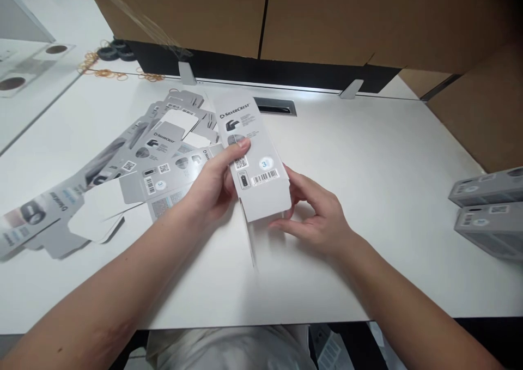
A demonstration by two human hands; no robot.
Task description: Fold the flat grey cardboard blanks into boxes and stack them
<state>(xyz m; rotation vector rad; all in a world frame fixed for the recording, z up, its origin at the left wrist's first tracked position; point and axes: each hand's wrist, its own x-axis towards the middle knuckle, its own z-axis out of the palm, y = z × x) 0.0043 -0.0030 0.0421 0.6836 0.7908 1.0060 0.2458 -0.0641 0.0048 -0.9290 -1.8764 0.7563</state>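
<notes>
A grey and white cardboard box (261,141), printed "SilverCrest" with a barcode and a QR code, is held over the middle of the table. My left hand (214,182) is closed around its left side, with the thumb lying across the printed face. At the box's near end, where white flaps stick out, my right hand (316,209) has its fingers at the right edge and its thumb below the flap. The right fingertips are partly hidden behind the cardboard. Left of my left hand lies a fanned pile of flat, unfolded boxes (155,146) with the same print.
Two folded boxes (488,228) stand at the table's right edge. Brown cardboard panels (318,21) rise along the back, held by white clips (187,73). Rubber bands (108,74) and black rolls (116,51) lie back left. A cable slot (288,107) sits behind the box.
</notes>
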